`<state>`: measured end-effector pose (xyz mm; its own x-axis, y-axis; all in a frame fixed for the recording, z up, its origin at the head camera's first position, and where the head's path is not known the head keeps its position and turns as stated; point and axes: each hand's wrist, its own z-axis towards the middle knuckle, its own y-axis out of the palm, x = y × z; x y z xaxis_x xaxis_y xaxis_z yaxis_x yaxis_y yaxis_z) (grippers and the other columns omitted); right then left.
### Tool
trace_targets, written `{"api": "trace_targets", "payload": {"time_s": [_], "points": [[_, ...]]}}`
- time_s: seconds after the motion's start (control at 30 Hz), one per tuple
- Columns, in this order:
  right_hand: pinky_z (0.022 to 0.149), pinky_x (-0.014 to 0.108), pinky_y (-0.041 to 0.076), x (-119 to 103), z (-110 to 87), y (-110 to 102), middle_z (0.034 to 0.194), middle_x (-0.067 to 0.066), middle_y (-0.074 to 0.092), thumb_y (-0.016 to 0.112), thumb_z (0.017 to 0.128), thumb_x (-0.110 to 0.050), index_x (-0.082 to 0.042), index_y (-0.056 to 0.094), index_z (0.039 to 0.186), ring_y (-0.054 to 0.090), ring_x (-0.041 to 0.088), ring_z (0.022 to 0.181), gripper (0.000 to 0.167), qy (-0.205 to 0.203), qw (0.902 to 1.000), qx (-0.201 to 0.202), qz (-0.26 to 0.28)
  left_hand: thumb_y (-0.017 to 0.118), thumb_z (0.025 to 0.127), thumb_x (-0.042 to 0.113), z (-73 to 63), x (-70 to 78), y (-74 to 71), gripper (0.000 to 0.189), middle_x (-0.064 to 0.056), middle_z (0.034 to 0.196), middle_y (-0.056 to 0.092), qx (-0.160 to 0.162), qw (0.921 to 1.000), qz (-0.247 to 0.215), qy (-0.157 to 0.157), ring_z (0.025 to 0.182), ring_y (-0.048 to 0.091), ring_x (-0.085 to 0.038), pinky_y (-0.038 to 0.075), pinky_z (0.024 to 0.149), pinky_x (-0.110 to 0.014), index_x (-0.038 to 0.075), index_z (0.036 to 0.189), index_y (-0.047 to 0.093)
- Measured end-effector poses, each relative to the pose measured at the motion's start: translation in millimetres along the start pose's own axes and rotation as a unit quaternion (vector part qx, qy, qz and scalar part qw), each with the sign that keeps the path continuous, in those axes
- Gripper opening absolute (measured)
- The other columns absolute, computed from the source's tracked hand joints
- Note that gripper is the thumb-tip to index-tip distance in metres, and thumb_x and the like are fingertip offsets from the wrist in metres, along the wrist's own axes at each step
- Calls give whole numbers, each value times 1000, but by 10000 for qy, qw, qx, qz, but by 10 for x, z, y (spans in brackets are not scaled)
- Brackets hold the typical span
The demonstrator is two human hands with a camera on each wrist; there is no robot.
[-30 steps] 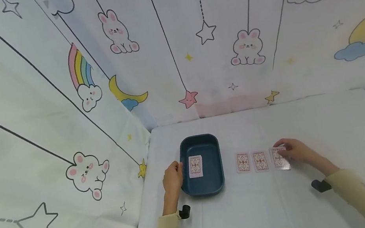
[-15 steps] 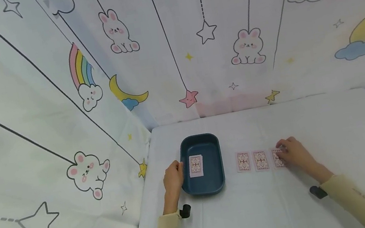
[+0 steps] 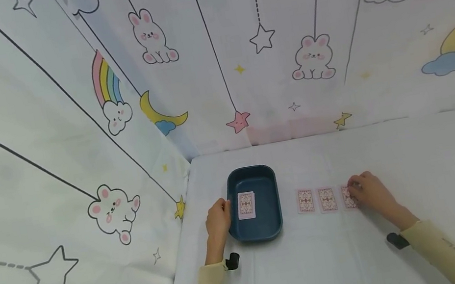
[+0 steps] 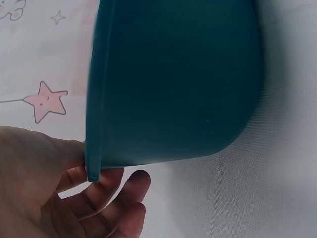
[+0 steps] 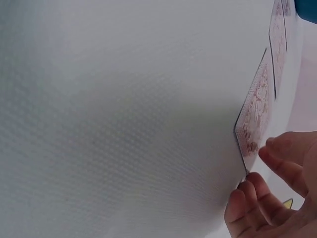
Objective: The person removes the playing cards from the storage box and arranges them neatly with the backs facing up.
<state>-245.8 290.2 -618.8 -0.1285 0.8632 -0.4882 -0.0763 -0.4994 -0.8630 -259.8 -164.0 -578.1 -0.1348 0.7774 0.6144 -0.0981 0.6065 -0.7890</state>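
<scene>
My left hand grips the left rim of a deep dark teal tray, thumb on one side of the rim and fingers under it in the left wrist view. Inside the tray lies a small stack of face-down playing cards. On the cloth to its right, a face-down card, a middle card and a right-hand card form a row. My right hand is at the right edge of the last card and partly hides it. In the right wrist view the fingertips touch the edge of this card with loosely bent fingers.
A white cloth covers the table. Behind it and along the left hang white curtains printed with rabbits, stars and rainbows. A black wrist camera sits below the right hand, another wrist camera by the left.
The right-hand card, tilted and shiny a second ago, now lies flat. My right hand has shifted slightly on it. My left hand stays on the tray; the head view has swung slightly left.
</scene>
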Motion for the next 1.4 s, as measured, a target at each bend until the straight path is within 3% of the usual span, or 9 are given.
{"api": "trace_targets", "payload": {"time_s": [0.23, 0.37, 0.57, 0.83, 1.17, 1.4], "points": [[77, 55, 49, -67, 87, -61, 108, 30, 59, 60, 96, -10, 4, 58, 124, 59, 41, 93, 31, 140, 9997, -13, 189, 56, 104, 30, 23, -39, -9, 30, -2, 64, 51, 37, 9999, -34, 110, 54, 46, -16, 33, 49, -30, 11, 81, 57], [83, 57, 50, -227, 192, -103, 112, 30, 58, 57, 99, -13, 6, 50, 134, 59, 43, 101, 40, 163, 9986, -200, 465, 56, 104, 30, 22, -62, -23, 31, -1, 63, 51, 27, 9999, -98, 121, 53, 46, -15, 33, 48, -29, 11, 80, 57], [87, 56, 51, -657, 365, -95, 113, 27, 61, 59, 99, -15, 6, 44, 140, 61, 41, 103, 48, 35, 9957, -483, 792, 55, 104, 31, -2, -83, -29, 30, -2, 64, 53, -30, 9999, -151, 55, 53, 46, -15, 34, 49, -29, 11, 82, 58], [86, 51, 53, -1240, 611, 108, 112, 21, 63, 62, 99, -18, 2, 40, 144, 63, 35, 101, 54, -387, 9936, -665, 829, 54, 104, 31, -1, -83, -1, 30, -2, 65, 52, -43, 9999, -157, -19, 55, 46, -16, 33, 50, -30, 10, 82, 58], [84, 46, 53, -2074, 871, 339, 113, 18, 64, 66, 98, -21, -2, 44, 144, 64, 30, 100, 54, -1078, 9875, -902, 715, 54, 104, 29, 11, -56, -12, 30, -2, 65, 51, -22, 9998, -201, 64, 55, 46, -15, 33, 50, -30, 10, 81, 57], [89, 47, 53, -2498, 1048, 595, 122, 17, 63, 66, 98, -24, -6, 43, 146, 64, 29, 108, 57, -1174, 9819, -1416, 444, 55, 104, 29, 32, -89, -8, 29, -2, 65, 52, -2, 9997, -216, 139, 55, 47, -15, 33, 50, -29, 10, 82, 58]]}}
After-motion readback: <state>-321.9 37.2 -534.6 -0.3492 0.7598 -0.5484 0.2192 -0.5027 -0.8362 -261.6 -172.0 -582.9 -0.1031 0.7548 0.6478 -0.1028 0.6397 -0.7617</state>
